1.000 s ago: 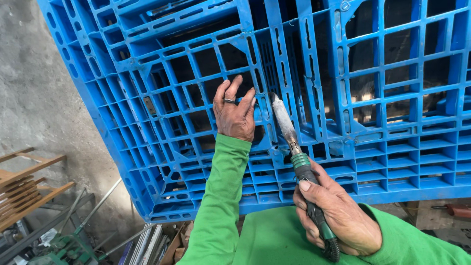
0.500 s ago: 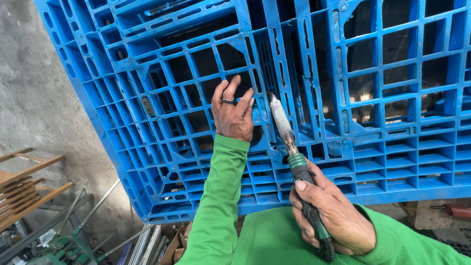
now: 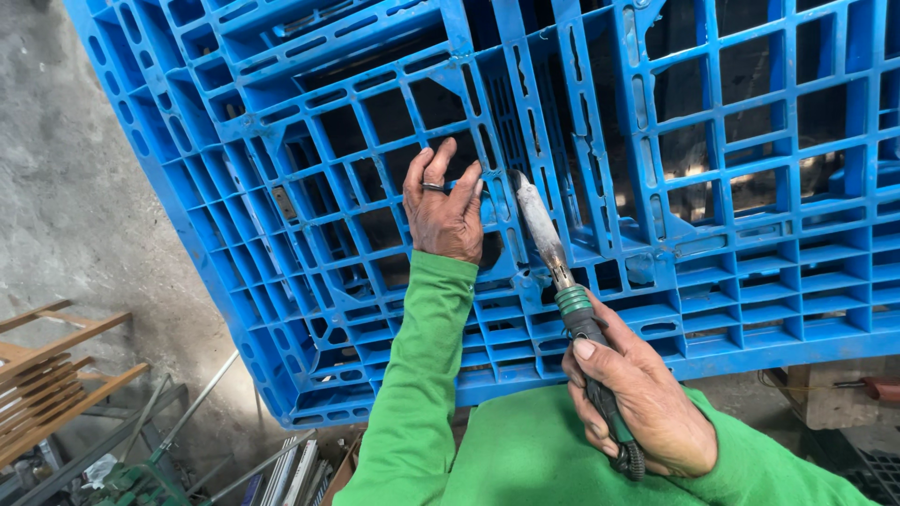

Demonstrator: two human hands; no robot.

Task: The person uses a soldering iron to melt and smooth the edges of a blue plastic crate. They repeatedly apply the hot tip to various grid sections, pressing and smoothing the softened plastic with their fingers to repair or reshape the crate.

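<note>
Grey concrete wall at frame left. Left hand, fingers spread flat on blue pallet, centre. Right hand grips green-handled tool, lower right.

No packages, signs or screens in view; only a small pale rectangular tag on the blue grid, left of centre.

floor: grey concrete floor, far left | on it: blue plastic pallet tipped up on edge, centre to right | near left: wooden frame, metal rods | near right: wooden block
</note>
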